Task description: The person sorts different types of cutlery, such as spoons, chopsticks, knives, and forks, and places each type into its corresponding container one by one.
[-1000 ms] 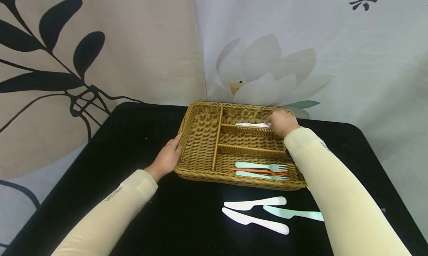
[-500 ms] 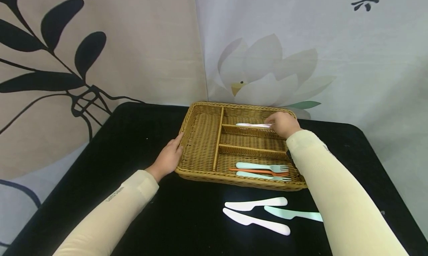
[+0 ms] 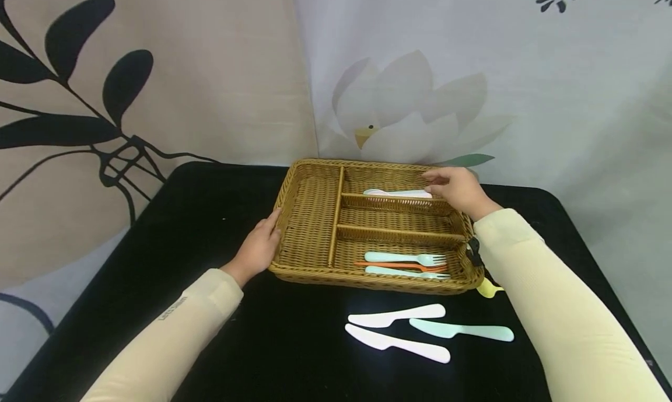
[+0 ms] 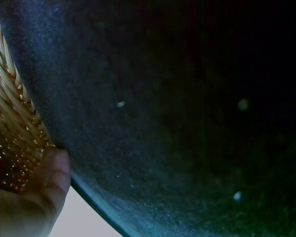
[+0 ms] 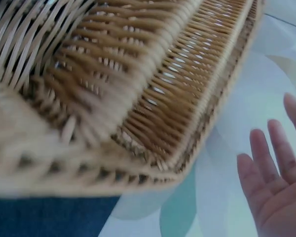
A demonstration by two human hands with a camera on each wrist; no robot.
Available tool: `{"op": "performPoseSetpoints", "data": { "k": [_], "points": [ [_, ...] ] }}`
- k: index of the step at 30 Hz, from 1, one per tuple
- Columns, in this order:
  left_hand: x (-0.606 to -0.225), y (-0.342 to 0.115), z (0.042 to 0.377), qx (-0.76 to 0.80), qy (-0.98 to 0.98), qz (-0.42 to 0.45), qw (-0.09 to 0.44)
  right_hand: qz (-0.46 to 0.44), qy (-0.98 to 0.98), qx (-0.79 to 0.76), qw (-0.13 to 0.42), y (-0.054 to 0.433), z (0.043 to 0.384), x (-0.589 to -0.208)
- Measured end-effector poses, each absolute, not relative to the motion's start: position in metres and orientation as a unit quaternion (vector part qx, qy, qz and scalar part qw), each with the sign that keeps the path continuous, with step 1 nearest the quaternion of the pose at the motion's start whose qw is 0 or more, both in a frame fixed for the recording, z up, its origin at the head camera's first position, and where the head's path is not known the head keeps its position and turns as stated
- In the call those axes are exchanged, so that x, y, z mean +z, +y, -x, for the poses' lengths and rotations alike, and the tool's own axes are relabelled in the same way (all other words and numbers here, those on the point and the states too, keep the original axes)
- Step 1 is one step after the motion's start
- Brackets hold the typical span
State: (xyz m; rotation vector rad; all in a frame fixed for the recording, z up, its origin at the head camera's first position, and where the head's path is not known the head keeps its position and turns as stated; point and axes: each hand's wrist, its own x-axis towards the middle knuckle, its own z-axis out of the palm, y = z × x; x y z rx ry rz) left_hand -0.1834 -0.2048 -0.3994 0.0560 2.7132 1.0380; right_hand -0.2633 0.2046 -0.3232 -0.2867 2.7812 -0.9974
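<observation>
On the black table stands a wicker cutlery tray (image 3: 310,276). My left hand (image 3: 254,247) rests against its left side; in the left wrist view, the fingertips lie at the woven outer wall. My right hand (image 3: 459,189) hovers over the right end of the back compartment, fingers spread and holding nothing. Beside those fingers, pale utensils (image 3: 399,193), one with a rounded, spoon-like head, lie in that compartment. The right wrist view shows the right hand (image 5: 281,182) apart from the tray's rim. The front compartment holds two mint forks (image 3: 404,258) and an orange fork (image 3: 399,265).
In front of the tray lie two white knives (image 3: 396,343) and a mint knife (image 3: 462,330). A yellow utensil (image 3: 488,288) shows at the tray's front right corner, partly hidden by the right sleeve (image 3: 556,297). A printed cloth (image 3: 236,69) hangs behind the table.
My right hand has let go of the pale utensil in the back compartment and moved slightly right, its fingers spreading. The yellow utensil has come into view. The left hand stays at the tray.
</observation>
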Motion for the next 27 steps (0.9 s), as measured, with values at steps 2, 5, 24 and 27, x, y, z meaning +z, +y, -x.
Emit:
{"op": "performPoseSetpoints", "data": {
  "k": [2, 5, 24, 27],
  "points": [
    [-0.399, -0.205, 0.184, 0.354, 0.928, -0.021, 0.115, 0.097, 0.93, -0.346, 0.075, 0.212, 0.258, -0.318],
    [-0.397, -0.205, 0.183, 0.354, 0.928, -0.023, 0.116, 0.09, 0.926, -0.363, 0.057, 0.225, 0.251, -0.313],
    [-0.401, -0.204, 0.183, 0.341, 0.934, -0.036, 0.102, 0.017, 0.923, -0.383, 0.041, 0.307, 0.18, -0.335],
    [-0.401, -0.204, 0.183, 0.343, 0.933, -0.036, 0.104, 0.009, 0.925, -0.378, 0.043, 0.318, 0.172, -0.343]
  ]
}}
